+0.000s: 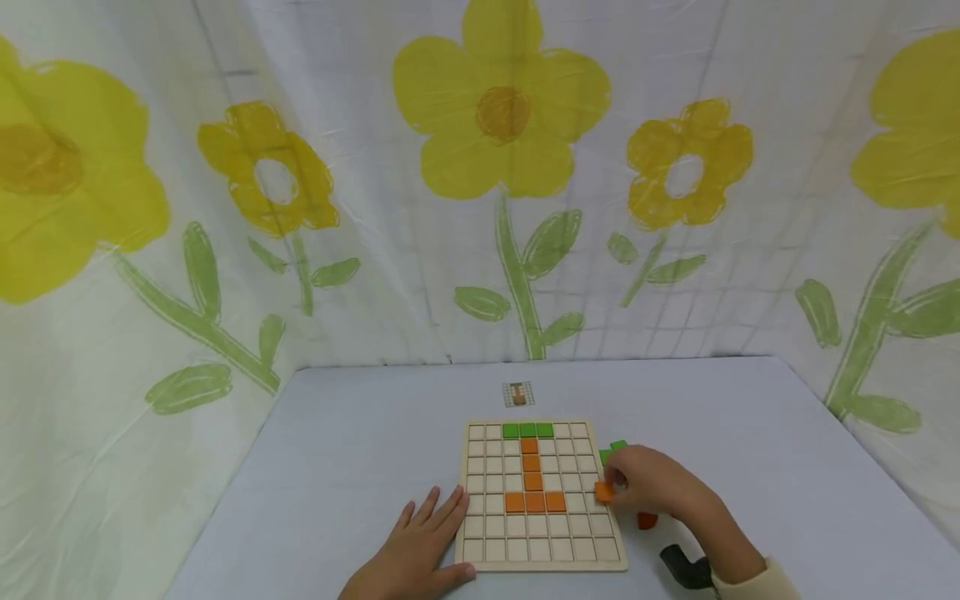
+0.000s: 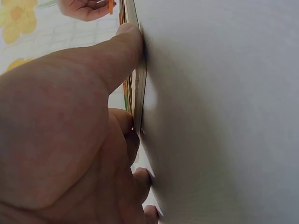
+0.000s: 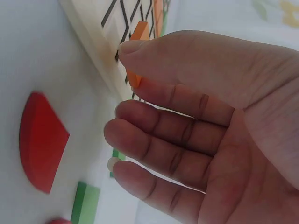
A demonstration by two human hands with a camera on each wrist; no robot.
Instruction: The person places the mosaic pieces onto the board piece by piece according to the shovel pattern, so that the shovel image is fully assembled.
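Observation:
A pale wooden grid board lies on the table. Three green square tiles sit in its top row. Below them, several orange square tiles form a column ending in a row of three. My left hand rests at the board's left edge, fingers spread and thumb at the lower left corner. Over the board's right edge, my right hand pinches an orange square tile between thumb and index finger. In the right wrist view, that tile stands tilted on edge and the other fingers are loosely bent.
Loose green pieces lie right of the board, partly behind the right hand. A red quarter-round piece lies nearer me. Beyond the board is a small card with a printed grid pattern. A flowered curtain hangs behind the table.

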